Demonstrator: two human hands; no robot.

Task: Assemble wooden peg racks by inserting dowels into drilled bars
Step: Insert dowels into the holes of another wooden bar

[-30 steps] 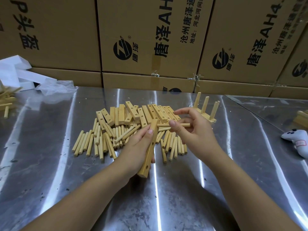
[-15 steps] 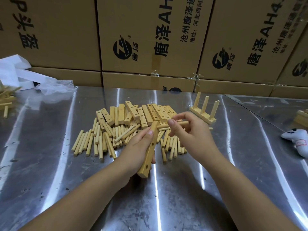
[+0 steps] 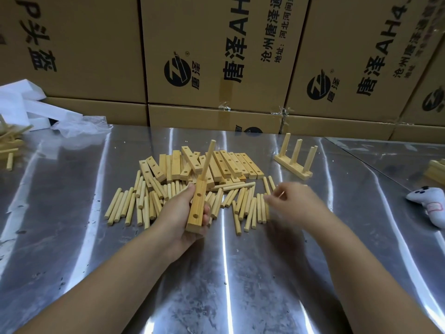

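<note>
Above the shiny metal surface (image 3: 216, 285), near its middle, the left hand (image 3: 178, 218) grips a short light-wood drilled bar (image 3: 198, 208). The long axis of the bar runs away from the person. Its near end lies at the palm and its far end is raised and leans a little to the right. The drilled face is turned up toward the camera and two holes in it are empty. One round pale wooden dowel (image 3: 206, 160) stands in the far end of the bar and points up and away. The fingers and thumb of this hand are curled around the bar's lower half.

The right hand (image 3: 296, 206) hovers low over the loose pale dowels (image 3: 125, 206) that lie spread on the surface. It is blurred, and I cannot tell whether it holds anything. Behind the dowels lies a heap of more drilled wooden bars (image 3: 231, 165). To the right stands a finished wooden peg rack (image 3: 295, 162) with its pegs upright. Brown cardboard boxes with black print (image 3: 96, 44) stand along the far edge.
</note>
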